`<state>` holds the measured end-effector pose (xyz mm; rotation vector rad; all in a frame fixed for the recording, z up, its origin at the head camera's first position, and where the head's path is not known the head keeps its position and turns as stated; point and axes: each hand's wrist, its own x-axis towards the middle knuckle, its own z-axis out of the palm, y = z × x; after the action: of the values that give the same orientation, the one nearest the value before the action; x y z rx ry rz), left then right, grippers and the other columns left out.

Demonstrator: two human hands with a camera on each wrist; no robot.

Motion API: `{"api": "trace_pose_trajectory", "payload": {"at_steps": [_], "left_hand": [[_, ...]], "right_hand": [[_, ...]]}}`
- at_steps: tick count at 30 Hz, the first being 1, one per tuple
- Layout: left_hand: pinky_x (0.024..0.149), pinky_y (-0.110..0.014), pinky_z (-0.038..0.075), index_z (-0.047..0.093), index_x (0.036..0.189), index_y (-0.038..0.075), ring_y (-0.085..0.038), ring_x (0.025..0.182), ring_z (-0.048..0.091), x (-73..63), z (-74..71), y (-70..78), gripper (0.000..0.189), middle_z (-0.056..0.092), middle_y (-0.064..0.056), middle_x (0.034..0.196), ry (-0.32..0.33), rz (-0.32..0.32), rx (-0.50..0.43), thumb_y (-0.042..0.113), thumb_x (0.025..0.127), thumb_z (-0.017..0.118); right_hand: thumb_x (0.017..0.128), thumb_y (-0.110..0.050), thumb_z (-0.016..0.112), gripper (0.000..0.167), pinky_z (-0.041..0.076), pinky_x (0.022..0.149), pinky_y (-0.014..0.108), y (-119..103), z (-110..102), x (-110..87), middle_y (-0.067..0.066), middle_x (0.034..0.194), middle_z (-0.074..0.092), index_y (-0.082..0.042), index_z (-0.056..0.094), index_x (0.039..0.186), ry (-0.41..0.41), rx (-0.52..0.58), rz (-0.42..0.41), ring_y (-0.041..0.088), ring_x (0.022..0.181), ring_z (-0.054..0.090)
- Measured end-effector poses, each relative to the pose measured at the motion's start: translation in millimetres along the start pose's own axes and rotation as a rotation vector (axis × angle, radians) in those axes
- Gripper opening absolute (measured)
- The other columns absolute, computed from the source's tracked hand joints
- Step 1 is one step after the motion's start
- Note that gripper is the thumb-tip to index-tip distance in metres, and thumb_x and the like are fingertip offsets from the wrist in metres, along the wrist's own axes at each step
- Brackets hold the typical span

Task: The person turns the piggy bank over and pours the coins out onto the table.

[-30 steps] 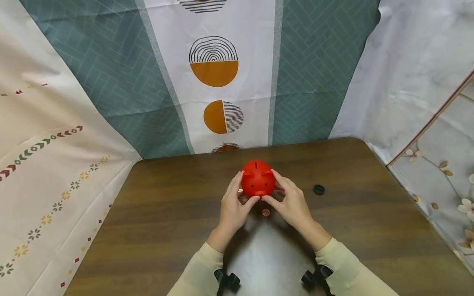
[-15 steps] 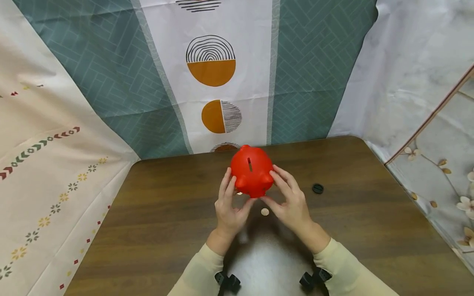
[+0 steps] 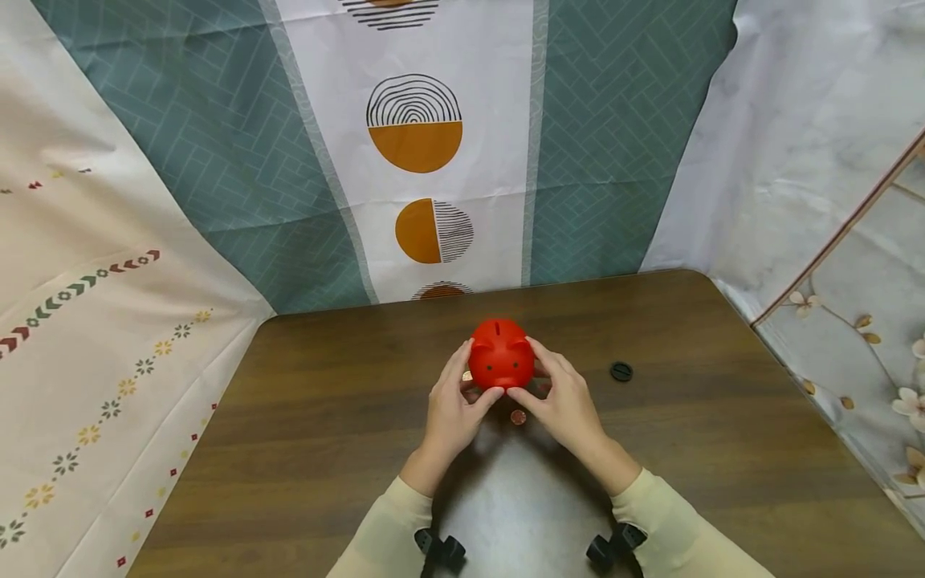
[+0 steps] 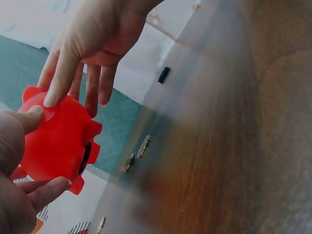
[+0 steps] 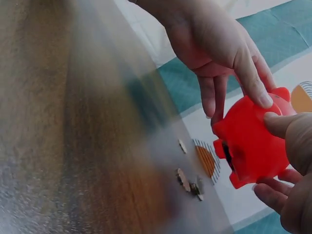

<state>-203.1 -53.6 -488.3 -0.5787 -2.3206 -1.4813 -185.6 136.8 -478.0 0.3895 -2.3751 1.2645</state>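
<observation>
A red piggy bank (image 3: 500, 357) faces the person with its coin slot on top, held between both hands above the table. The left hand (image 3: 455, 413) grips its left side, fingers along the flank and thumb at the lower front. Mirroring it, the right hand (image 3: 568, 409) grips the other side, and the two thumbs nearly meet below the snout. A dark round opening (image 4: 85, 158) shows in the belly in the left wrist view. Below the bank lie several coins; one copper coin (image 3: 518, 417) is just in front of it, another coin (image 3: 466, 376) by the left fingers.
A black round plug (image 3: 621, 371) lies on the brown wooden table (image 3: 325, 417) to the right of the hands. Patterned cloths (image 3: 600, 160) hang behind the table and along both sides.
Half a second ago the bank was raised nearer the head camera and tipped forward, showing its slot and back. Both hands have since lowered it and turned its face toward the person again.
</observation>
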Motion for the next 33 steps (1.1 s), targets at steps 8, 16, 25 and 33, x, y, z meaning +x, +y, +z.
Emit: {"api": "trace_pose_trajectory", "payload": {"at_steps": [8,16,25,33], "left_hand": [[0.073,-0.037,0.058,0.041,0.145,0.008,-0.026,0.095,0.068,1.2,-0.8,8.9,0.079,0.041,-0.012,0.147,0.14,0.273,0.077,0.028,0.079,0.08],[0.069,-0.029,0.058,0.039,0.147,0.01,-0.025,0.089,0.069,4.5,-4.5,19.1,0.081,0.041,-0.01,0.147,0.061,0.14,0.062,0.025,0.079,0.08],[0.071,-0.035,0.058,0.034,0.15,0.016,-0.028,0.086,0.069,0.5,-2.3,6.6,0.083,0.04,-0.006,0.148,-0.068,-0.064,0.06,0.028,0.08,0.078],[0.069,-0.036,0.058,0.039,0.144,0.003,-0.028,0.088,0.069,2.0,-0.8,10.0,0.08,0.039,-0.018,0.147,0.143,0.331,0.065,0.022,0.079,0.081]], "right_hand": [[0.069,-0.017,0.088,0.081,0.058,0.072,0.038,-3.6,-2.8,1.8,0.009,0.126,0.056,-0.015,0.05,0.141,0.132,0.016,-0.202,0.022,0.092,0.066],[0.072,-0.023,0.086,0.081,0.058,0.072,0.035,-3.9,-6.6,4.2,0.007,0.117,0.06,-0.016,0.047,0.143,0.073,0.027,-0.124,0.02,0.089,0.067],[0.075,-0.029,0.083,0.081,0.058,0.072,0.035,5.7,-1.6,-0.5,0.009,0.115,0.061,-0.019,0.044,0.145,-0.047,-0.005,0.042,0.022,0.087,0.068],[0.065,-0.008,0.089,0.081,0.057,0.075,0.041,0.1,-4.6,4.0,0.014,0.125,0.058,-0.007,0.053,0.137,0.175,0.019,-0.303,0.026,0.096,0.066]]}}
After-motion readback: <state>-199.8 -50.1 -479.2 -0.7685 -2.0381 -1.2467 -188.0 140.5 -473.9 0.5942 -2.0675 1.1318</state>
